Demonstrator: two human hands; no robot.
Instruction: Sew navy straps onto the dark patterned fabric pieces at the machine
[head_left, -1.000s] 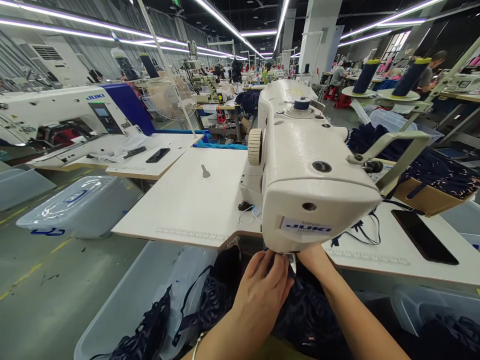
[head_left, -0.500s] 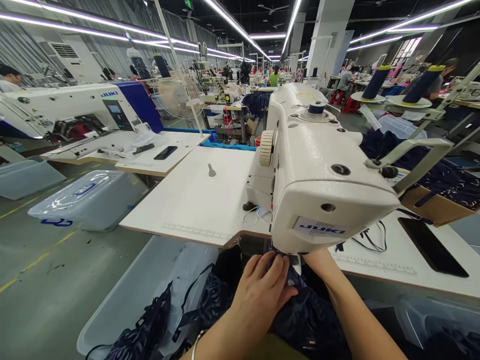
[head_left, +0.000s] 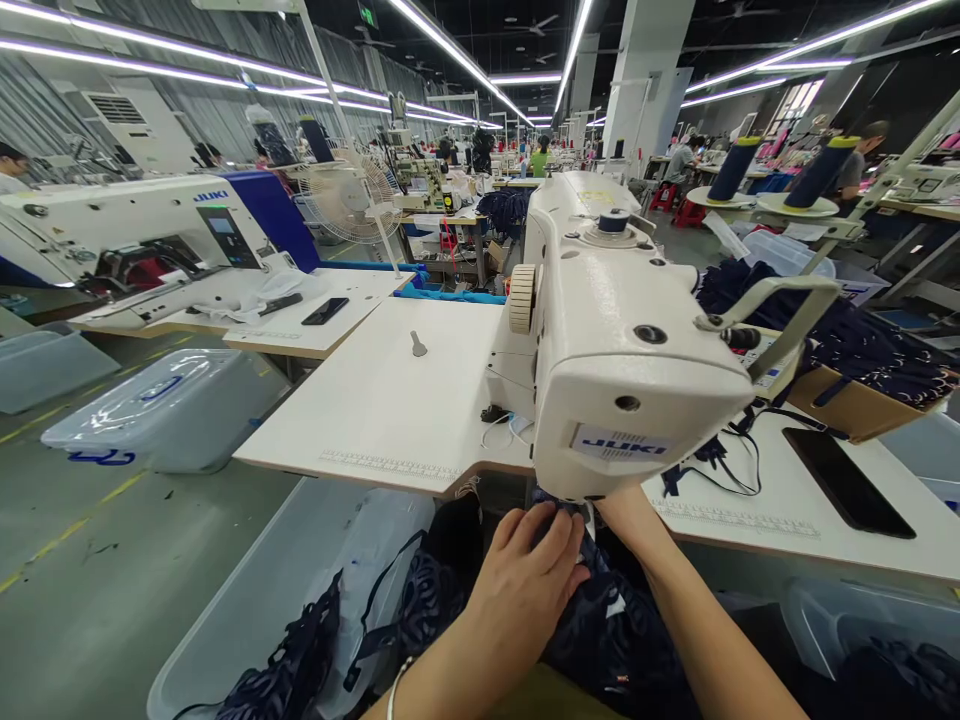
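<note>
A white Juki sewing machine [head_left: 607,340] stands on a white table [head_left: 390,400] in front of me. Dark navy lace fabric [head_left: 600,625] lies bunched under the machine's head and over my lap. My left hand [head_left: 525,580] rests on this fabric, fingers curled and pressing it down by the needle. My right hand [head_left: 626,510] reaches under the machine head; its fingers are hidden behind the machine and the fabric.
A clear plastic bin [head_left: 300,590] with more navy lace stands at my lower left. A black phone [head_left: 847,480] lies on the table to the right, beside a cardboard box [head_left: 855,400] of dark fabric. Another bin [head_left: 157,410] sits on the floor at left. Other workstations and people fill the hall.
My hands stay on the fabric under the machine head, the left one shifting slightly. The view has swayed a little with my head.
</note>
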